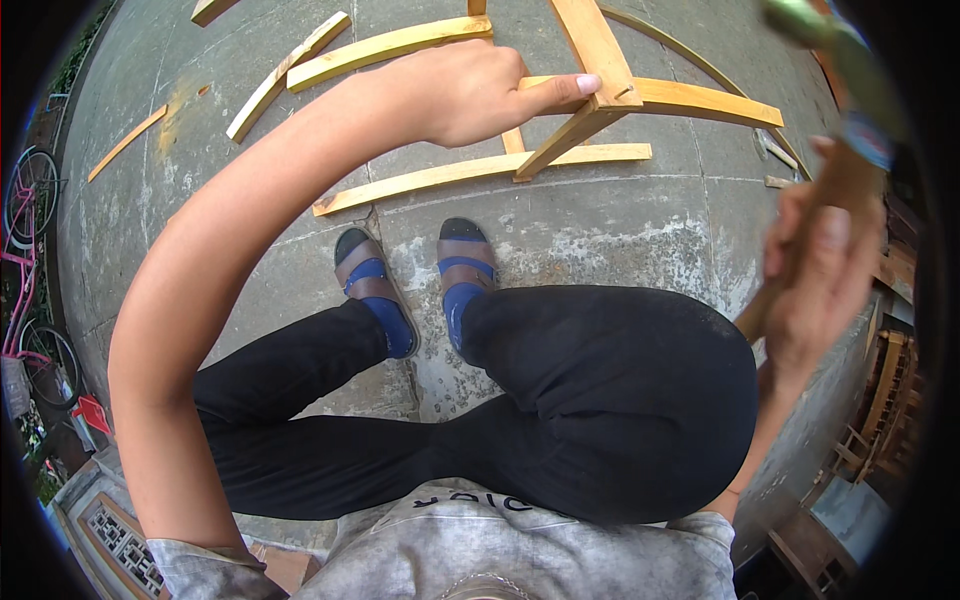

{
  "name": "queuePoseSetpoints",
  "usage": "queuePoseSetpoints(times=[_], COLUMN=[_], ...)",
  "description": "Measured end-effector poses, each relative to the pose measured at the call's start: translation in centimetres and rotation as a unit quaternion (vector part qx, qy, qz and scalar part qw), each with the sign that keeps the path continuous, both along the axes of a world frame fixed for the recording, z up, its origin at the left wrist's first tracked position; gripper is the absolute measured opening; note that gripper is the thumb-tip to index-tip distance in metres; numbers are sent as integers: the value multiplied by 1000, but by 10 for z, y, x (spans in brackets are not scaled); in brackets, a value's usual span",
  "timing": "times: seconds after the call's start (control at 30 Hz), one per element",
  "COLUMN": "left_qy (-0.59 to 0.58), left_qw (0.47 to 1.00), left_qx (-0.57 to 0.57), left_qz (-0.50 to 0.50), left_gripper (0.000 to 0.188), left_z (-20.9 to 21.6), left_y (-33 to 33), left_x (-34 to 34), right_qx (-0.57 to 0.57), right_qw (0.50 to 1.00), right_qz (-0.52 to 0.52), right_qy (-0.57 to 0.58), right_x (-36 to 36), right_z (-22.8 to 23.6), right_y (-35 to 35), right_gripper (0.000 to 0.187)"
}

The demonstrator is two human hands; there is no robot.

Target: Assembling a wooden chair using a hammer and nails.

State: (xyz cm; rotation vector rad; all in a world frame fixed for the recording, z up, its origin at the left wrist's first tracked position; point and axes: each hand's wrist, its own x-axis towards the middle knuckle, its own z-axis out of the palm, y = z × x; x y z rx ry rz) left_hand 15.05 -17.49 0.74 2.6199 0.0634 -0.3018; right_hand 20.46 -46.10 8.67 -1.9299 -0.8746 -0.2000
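My left hand (470,95) is closed round a light wooden frame (592,45) made of joined slats. Its thumb lies along the wood at the joint, just left of a nail (625,93) that sticks up from the corner. Off to the right and raised, my right hand (825,265) grips a hammer (850,185) by its wooden handle. Motion smears the hammer's head at the upper right, apart from the nail. A curved crosspiece (710,103) runs right from the joint, and the fingers of my left hand are partly hidden behind the palm.
Loose curved slats (290,75) lie on the concrete floor (600,240) at the upper left, with a thin strip (128,143) farther left. A pink bicycle (20,260) stands at the left edge. Wooden furniture parts (880,390) are stacked at the right.
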Motion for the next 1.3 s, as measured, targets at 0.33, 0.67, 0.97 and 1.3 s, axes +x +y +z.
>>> queuePoseSetpoints(times=[0.33,0.67,0.97,1.3], left_qy=[-16,-20,12,-9], left_qw=[1000,1000,999,999], left_qx=[26,3,-23,29], left_qz=[1,15,21,-20], left_gripper=[81,99,99,86], left_z=[2,3,-9,-4], left_y=[3,2,3,7], left_x=[-4,-5,10,6], right_qx=[-15,-239,-24,-169], right_qw=[1000,970,998,985], right_qz=[-14,21,-20,-21], right_qy=[-12,45,50,31], right_x=[-4,-6,-5,-3], right_z=[-2,-12,8,-23], right_y=[-4,-3,-4,-5], right_gripper=[41,39,43,36])
